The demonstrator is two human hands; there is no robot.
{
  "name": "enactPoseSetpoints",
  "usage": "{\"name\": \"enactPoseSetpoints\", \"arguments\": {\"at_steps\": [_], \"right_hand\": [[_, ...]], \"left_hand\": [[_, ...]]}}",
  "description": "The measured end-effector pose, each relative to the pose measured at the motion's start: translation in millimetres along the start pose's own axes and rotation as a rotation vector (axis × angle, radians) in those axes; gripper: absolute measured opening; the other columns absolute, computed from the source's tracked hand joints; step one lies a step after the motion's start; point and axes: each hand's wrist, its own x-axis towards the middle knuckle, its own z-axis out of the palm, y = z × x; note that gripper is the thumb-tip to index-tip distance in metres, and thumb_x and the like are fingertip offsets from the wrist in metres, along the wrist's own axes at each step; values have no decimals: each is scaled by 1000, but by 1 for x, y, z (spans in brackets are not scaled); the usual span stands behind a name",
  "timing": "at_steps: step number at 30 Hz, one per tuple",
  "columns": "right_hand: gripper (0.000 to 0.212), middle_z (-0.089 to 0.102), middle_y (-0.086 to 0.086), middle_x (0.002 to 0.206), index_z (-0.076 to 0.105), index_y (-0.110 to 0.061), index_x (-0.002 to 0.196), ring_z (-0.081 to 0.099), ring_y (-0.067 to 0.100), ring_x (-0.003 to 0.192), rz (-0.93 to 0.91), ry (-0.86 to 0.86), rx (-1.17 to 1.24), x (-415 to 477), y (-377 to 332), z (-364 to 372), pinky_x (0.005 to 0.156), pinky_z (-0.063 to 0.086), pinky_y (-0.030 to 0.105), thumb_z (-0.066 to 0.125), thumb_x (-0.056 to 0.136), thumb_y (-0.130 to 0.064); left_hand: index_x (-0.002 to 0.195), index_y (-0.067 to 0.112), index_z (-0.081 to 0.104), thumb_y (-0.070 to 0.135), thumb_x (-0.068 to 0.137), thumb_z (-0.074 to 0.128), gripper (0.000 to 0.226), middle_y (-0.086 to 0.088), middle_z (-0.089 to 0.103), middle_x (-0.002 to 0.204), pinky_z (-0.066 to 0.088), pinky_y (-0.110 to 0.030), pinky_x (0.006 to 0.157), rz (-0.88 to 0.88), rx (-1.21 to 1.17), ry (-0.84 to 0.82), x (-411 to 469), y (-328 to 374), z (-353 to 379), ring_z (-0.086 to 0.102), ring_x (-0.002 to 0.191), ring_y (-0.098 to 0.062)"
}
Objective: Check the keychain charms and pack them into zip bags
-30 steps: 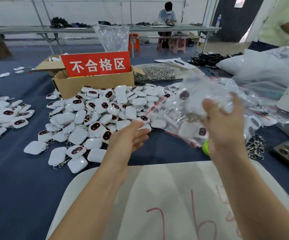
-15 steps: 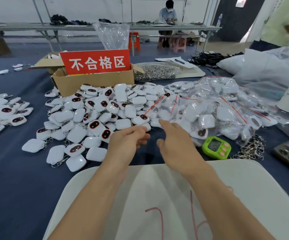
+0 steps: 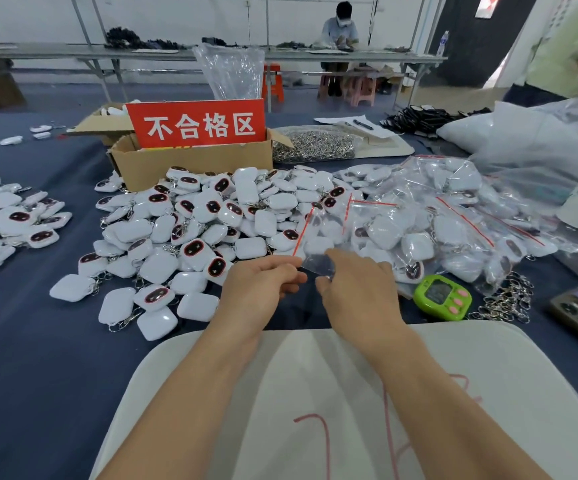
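Both hands are low over the near part of the desk (image 3: pixel 38 341), just in front of the loose heap of keychain charms (image 3: pixel 211 216). Left hand (image 3: pixel 263 285): fingers curled, thumb and forefinger pinching one edge of a small clear zip bag (image 3: pixel 318 264). Right hand (image 3: pixel 357 289): fingers curled, pinching the opposite edge. The bag looks empty; I cannot tell whether its mouth is parted. Risks, as I judge them: the film is thin and slick, so pinching both layers together would keep the mouth closed, and pulling harder could tear the seal. No charm is in hand, so grabbing one unturned could pack a reject meant for the cardboard box (image 3: pixel 194 164). Linked rings may drag neighbouring charms along. The filled bags (image 3: pixel 436 216) touch the loose heap, so the two are easily mixed.
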Motion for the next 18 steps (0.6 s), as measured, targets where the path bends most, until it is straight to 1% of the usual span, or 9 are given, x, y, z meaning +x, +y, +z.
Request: {"name": "enactPoseSetpoints", "arguments": {"at_steps": [3, 4, 7, 9, 10, 12, 13, 15, 18], "right_hand": [[14, 63, -2, 100, 58, -27, 106, 61, 26, 95, 8, 27, -51, 4, -3, 8, 87, 26, 41, 48, 98, -32], [6, 64, -3, 92, 55, -27, 99, 62, 25, 87, 19, 24, -52, 7, -2, 9, 83, 24, 39, 52, 94, -24], [17, 64, -2, 77, 47, -25, 84, 46, 22, 66, 89, 67, 32, 12, 0, 7, 76, 20, 35, 53, 88, -9], [16, 64, -2, 73, 53, -21, 81, 50, 19, 69, 135, 192, 337, 11, 4, 6, 73, 32, 32, 52, 93, -11], [18, 63, -4, 72, 56, -20, 79, 54, 11, 69, 151, 287, 553, 8, 6, 2, 69, 38, 26, 53, 94, -11], [21, 65, -15, 76, 58, -25, 80, 56, -1, 70, 152, 492, 859, 1, 11, -7, 64, 40, 12, 57, 98, -12], [21, 64, -19, 77, 59, -28, 83, 56, -1, 71, 145, 544, 920, -2, 12, -11, 66, 40, 11, 57, 99, -14], [25, 60, -21, 74, 57, -32, 83, 56, 0, 72, 62, 550, 940, -6, 9, -19, 68, 38, 12, 56, 101, -15], [29, 59, -22, 76, 52, -38, 80, 55, -3, 78, -163, 362, 795, -13, -6, -25, 72, 38, 11, 56, 96, -14]], "left_hand": [[93, 21, 81, 8, 89, 66, 19, 0, 80, 85, 56, -29, 88, 13, 46, -14, 0, -2, 2, 72, 82, -12], [92, 21, 81, 8, 89, 67, 19, 1, 80, 85, 56, -30, 89, 14, 50, -14, 1, -3, 2, 73, 83, -13], [92, 24, 80, 9, 90, 66, 20, 3, 80, 85, 55, -27, 84, 21, 67, -12, 0, -3, 1, 74, 81, -10], [92, 24, 80, 8, 90, 66, 21, 3, 80, 85, 55, -24, 80, 24, 70, -7, 1, -3, -1, 74, 80, -10], [92, 23, 80, 8, 90, 65, 21, 3, 80, 85, 54, -23, 78, 23, 73, -3, 1, -3, -1, 74, 81, -10], [92, 23, 80, 10, 92, 65, 20, 3, 80, 85, 53, -21, 75, 20, 85, 7, 2, -3, -1, 74, 83, -13], [91, 22, 80, 13, 93, 65, 18, 2, 80, 86, 53, -21, 74, 22, 82, 9, 2, -3, -1, 74, 83, -14], [91, 20, 81, 26, 98, 62, 21, -1, 80, 88, 55, -19, 68, 27, 10, -13, 2, 0, 0, 76, 83, -16], [102, 16, 79, 52, 103, 47, 49, -8, 80, 94, 57, -23, 59, -24, -192, -57, 0, 6, 2, 77, 80, -19]]}}
